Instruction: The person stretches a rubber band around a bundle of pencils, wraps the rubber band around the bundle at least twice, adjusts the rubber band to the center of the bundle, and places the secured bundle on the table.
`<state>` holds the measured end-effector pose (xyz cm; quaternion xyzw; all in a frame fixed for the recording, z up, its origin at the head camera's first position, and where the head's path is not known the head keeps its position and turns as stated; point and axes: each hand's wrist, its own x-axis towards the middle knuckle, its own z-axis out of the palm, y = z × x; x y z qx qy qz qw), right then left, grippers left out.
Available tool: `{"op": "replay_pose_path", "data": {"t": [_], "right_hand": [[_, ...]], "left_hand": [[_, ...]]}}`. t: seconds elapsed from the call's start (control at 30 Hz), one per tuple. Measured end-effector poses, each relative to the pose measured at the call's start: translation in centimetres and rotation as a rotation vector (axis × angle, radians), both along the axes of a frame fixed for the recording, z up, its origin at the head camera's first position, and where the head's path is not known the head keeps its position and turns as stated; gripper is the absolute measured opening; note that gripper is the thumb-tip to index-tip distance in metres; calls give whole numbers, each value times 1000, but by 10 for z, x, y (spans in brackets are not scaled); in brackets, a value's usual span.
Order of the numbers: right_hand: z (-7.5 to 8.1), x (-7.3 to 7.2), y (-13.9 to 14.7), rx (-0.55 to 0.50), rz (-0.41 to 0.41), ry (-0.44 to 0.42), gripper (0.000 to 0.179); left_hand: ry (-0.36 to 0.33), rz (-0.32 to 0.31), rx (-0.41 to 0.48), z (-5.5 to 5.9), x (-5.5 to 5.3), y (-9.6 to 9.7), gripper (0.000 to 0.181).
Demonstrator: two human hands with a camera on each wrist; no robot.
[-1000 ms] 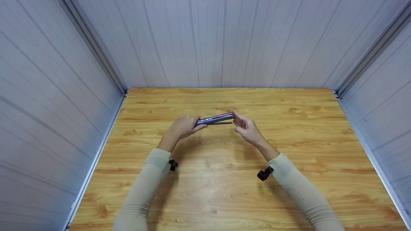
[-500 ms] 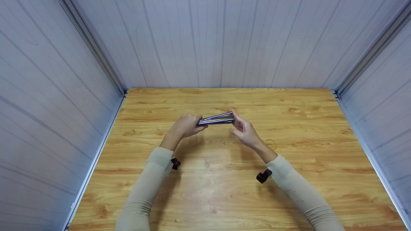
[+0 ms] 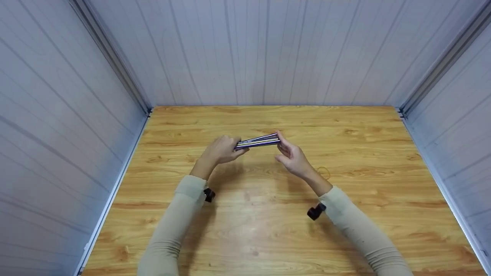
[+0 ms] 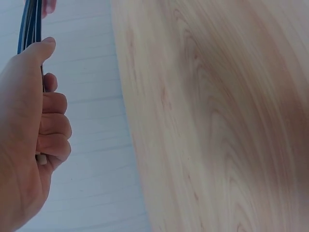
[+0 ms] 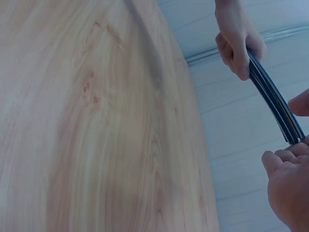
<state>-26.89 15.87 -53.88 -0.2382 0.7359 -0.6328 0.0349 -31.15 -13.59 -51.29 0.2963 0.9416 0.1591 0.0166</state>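
Observation:
A bundle of slim, dark-blue striped pencils (image 3: 261, 142) is held above the table, fanned slightly at the right end. My left hand (image 3: 220, 150) grips the bundle's left end, its fingers wrapped round it. In the left wrist view, a pale tip (image 4: 41, 158) pokes out below the curled fingers of the left hand (image 4: 34, 121). The right hand (image 3: 293, 155) touches the bundle's other end with its fingers, while its thumb stands apart. In the right wrist view, the pencils (image 5: 273, 99) run from the left hand down to the fingers of the right hand (image 5: 292, 183).
A thin yellowish rubber band (image 3: 324, 172) lies on the wooden table (image 3: 249, 222) beside the right wrist. Pale panelled walls (image 3: 249, 53) stand behind the table and at both sides. Each sleeve carries a small black camera (image 3: 316, 211).
The lower pencils, which hung apart from the others at the right end, have swung up closer to the rest of the bundle. Both hands have stayed nearly in place.

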Motion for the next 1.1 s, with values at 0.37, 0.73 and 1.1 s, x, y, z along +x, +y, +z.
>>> {"op": "replay_pose_path", "data": {"t": [0.37, 0.73, 1.1], "right_hand": [[-2, 3, 3, 52, 41, -9, 85], [0, 7, -2, -8, 71, -29, 90], [4, 8, 2, -21, 98, 3, 89]], "left_hand": [[-46, 61, -17, 0, 1, -1, 61], [-23, 57, -26, 2, 3, 0, 60], [-8, 51, -26, 1, 1, 1, 58]]}}
